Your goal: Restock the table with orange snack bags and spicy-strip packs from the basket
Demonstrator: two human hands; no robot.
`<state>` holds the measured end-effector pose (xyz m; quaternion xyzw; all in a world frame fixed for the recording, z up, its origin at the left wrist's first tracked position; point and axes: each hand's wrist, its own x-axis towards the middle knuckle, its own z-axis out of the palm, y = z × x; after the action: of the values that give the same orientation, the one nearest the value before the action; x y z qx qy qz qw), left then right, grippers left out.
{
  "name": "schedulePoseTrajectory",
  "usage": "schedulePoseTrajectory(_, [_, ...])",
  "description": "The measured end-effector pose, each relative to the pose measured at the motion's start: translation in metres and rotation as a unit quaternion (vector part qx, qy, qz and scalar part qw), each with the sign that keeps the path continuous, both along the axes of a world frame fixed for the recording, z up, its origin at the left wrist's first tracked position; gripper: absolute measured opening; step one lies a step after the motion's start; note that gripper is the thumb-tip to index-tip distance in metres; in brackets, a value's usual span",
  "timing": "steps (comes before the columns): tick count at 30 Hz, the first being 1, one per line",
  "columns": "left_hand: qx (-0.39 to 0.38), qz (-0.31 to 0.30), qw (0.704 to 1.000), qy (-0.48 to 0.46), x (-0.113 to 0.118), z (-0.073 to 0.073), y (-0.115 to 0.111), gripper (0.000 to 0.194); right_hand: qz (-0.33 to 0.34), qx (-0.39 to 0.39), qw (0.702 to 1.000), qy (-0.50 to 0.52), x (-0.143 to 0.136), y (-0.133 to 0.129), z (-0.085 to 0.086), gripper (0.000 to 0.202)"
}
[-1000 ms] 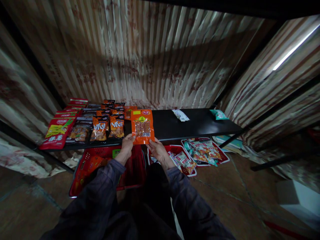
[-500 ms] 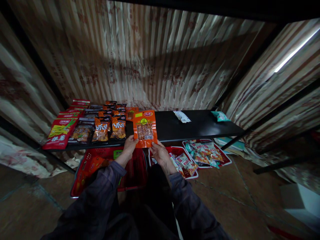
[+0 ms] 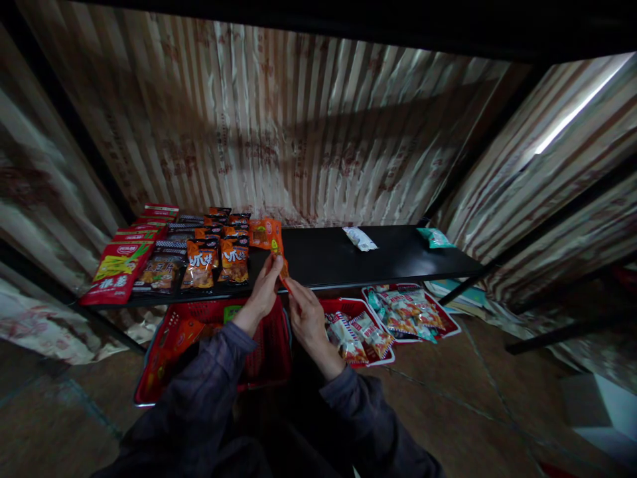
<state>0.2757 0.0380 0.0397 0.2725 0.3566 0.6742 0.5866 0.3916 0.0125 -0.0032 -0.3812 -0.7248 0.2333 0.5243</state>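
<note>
Both hands grip one orange snack packet (image 3: pixel 283 269), turned nearly edge-on just above the front edge of the black shelf (image 3: pixel 318 259). My left hand (image 3: pixel 263 291) pinches its left side, fingers closed. On the near lower end, my right hand (image 3: pixel 309 320) has its fingertips closed. Behind the held packet, another orange packet (image 3: pixel 265 234) lies on the shelf. To its left are rows of black-and-orange snack bags (image 3: pixel 233 260), dark bags with a clear front (image 3: pixel 160 269) and red bags (image 3: pixel 119 269).
A white packet (image 3: pixel 360 239) and a teal packet (image 3: pixel 436 238) lie farther right on the shelf. Below stand a red basket (image 3: pixel 269 352) with orange and green packets, and two red-and-white baskets (image 3: pixel 391 358) (image 3: pixel 455 330) of snack bags. A shelf leg (image 3: pixel 458 289) stands at right.
The held packet has turned from facing me flat to nearly edge-on, uncovering the orange packet behind it. My right hand has moved slightly left and the hands are closer together.
</note>
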Motion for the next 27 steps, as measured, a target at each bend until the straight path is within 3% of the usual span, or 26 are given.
schedulePoseTrajectory(3, [0.001,-0.009,0.998,-0.061,-0.004,-0.004,0.004,0.04,0.01,0.027,0.995,-0.094,-0.006,-0.011,-0.003,0.048])
schedulePoseTrajectory(7, [-0.083,0.028,0.991,-0.101,-0.014,-0.019,0.01,0.032,0.062,0.019,0.99,-0.128,-0.006,-0.017,-0.004,0.048])
schedulePoseTrajectory(9, [-0.117,0.059,0.986,-0.105,-0.021,-0.024,0.011,0.027,0.052,0.006,0.994,-0.091,-0.001,-0.014,-0.003,0.042])
schedulePoseTrajectory(12, [-0.154,0.062,0.978,-0.129,-0.029,-0.027,0.009,0.023,-0.052,-0.036,0.997,0.041,0.007,-0.005,-0.004,0.036])
schedulePoseTrajectory(14, [-0.166,0.053,0.974,-0.149,-0.032,-0.026,0.006,0.02,-0.098,-0.114,0.976,0.156,0.011,0.004,-0.007,0.039])
schedulePoseTrajectory(15, [-0.169,0.047,0.972,-0.156,-0.032,-0.026,0.003,0.02,-0.089,-0.174,0.957,0.212,0.012,0.008,-0.009,0.041])
schedulePoseTrajectory(19, [-0.163,0.006,0.973,-0.166,-0.031,-0.026,-0.005,0.027,0.059,-0.383,0.852,0.353,0.009,0.013,-0.016,0.039])
schedulePoseTrajectory(21, [-0.16,-0.018,0.974,-0.159,-0.031,-0.025,-0.007,0.03,0.11,-0.402,0.828,0.375,0.007,0.01,-0.018,0.035])
schedulePoseTrajectory(24, [-0.142,-0.039,0.98,-0.135,-0.037,-0.022,-0.007,0.027,0.114,-0.389,0.824,0.396,0.006,0.008,-0.021,0.029])
schedulePoseTrajectory(27, [-0.093,-0.002,0.992,-0.09,-0.049,-0.017,-0.001,0.023,0.101,-0.392,0.823,0.398,0.01,0.008,-0.022,0.028])
